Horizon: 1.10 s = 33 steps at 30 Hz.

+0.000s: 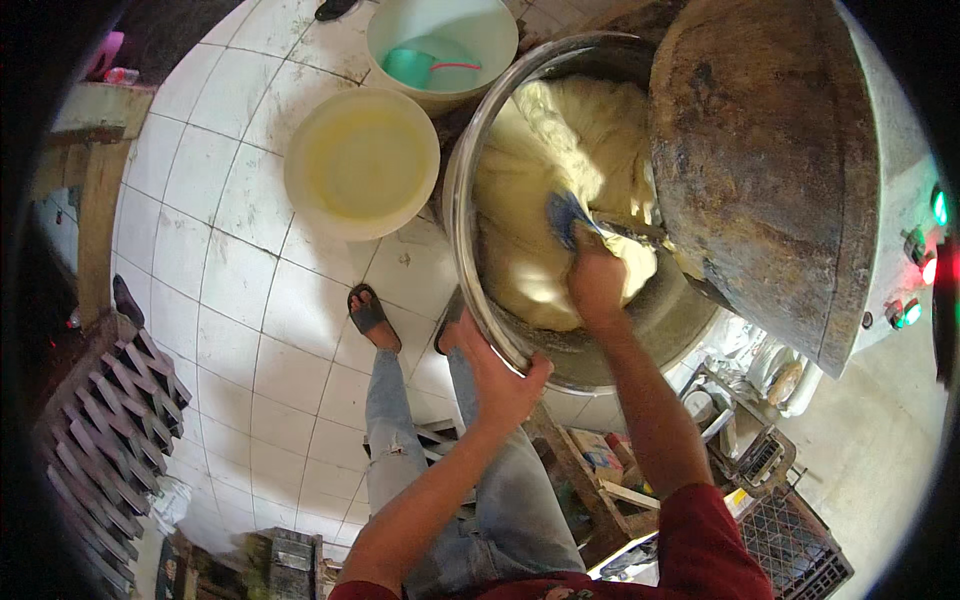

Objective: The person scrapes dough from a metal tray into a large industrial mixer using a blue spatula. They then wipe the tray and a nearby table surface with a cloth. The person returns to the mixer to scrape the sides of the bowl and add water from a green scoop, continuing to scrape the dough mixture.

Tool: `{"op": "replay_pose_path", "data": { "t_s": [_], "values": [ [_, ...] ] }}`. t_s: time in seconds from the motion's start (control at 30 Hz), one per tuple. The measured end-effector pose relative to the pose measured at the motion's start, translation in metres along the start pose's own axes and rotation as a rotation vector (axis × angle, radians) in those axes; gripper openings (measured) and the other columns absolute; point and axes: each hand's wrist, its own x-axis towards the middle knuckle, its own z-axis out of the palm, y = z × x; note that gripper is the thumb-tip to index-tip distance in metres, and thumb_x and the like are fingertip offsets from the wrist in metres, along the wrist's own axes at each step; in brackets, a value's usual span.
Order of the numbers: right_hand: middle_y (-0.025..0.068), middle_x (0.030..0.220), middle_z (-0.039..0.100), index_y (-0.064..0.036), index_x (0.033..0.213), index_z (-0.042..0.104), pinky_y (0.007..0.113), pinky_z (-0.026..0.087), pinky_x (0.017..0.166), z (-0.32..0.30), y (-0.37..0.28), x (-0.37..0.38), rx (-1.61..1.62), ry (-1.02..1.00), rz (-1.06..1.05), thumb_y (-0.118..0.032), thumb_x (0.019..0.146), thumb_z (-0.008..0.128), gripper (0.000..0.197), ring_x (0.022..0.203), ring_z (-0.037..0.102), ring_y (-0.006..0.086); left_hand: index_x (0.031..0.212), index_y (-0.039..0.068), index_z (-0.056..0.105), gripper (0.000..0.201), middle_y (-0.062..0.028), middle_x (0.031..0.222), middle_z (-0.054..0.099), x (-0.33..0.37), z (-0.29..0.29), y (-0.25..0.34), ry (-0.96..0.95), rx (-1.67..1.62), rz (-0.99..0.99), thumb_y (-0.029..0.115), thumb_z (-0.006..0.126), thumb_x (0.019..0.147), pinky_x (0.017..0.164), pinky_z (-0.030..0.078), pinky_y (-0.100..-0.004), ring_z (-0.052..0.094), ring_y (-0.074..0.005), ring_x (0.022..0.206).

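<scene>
A large steel mixing bowl holds a mass of pale yellow dough. My left hand grips the bowl's near rim, its fingers curled against the metal edge. Reaching down inside, my right hand is closed around a blue plastic scraper, whose blade touches the dough. Part of the scraper is covered by my fingers. Just beyond my right hand, a metal mixer arm sticks into the dough from under the worn, brown-stained mixer head.
Left of the bowl stands a white tub of yellowish liquid. Behind it, another white bucket contains a green scoop. Lit buttons show on the machine's right side. A wooden shelf and black crate sit below; stacked slats lie left.
</scene>
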Motion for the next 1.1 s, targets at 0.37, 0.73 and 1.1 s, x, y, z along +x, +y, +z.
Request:
{"op": "replay_pose_path", "data": {
  "t_s": [0.37, 0.73, 1.1],
  "values": [
    [0.0199, 0.110, 0.071, -0.0144, 0.125, 0.068, 0.044, 0.057, 0.083, -0.113, 0.021, -0.063, 0.409, 0.075, 0.136, -0.003, 0.081, 0.064, 0.045, 0.094, 0.070, 0.0384, 0.155, 0.001, 0.003, 0.112, -0.0244, 0.148, 0.028, 0.033, -0.042, 0.021, 0.042, 0.020, -0.096, 0.003, 0.074, 0.069, 0.114, 0.033, -0.0449, 0.036, -0.0342, 0.136],
    [0.0142, 0.095, 0.071, -0.0169, 0.119, 0.070, 0.044, 0.056, 0.070, -0.099, -0.001, -0.053, 0.278, -0.038, 0.015, -0.004, 0.076, 0.064, 0.045, 0.081, 0.070, 0.0348, 0.155, 0.002, 0.003, 0.109, -0.0235, 0.145, 0.032, 0.035, -0.037, 0.020, 0.005, 0.043, -0.125, 0.001, 0.073, 0.071, 0.112, 0.037, -0.0434, 0.041, -0.0349, 0.133],
    [0.0134, 0.112, 0.071, -0.0166, 0.124, 0.068, 0.045, 0.058, 0.084, -0.018, -0.009, -0.025, 0.121, -0.040, 0.152, -0.006, 0.076, 0.064, 0.050, 0.099, 0.069, 0.0338, 0.155, 0.002, 0.005, 0.108, -0.0231, 0.149, 0.027, 0.039, -0.029, 0.007, -0.028, -0.148, -0.098, 0.002, 0.074, 0.072, 0.112, 0.038, -0.0449, 0.039, -0.0347, 0.136]
  ]
}}
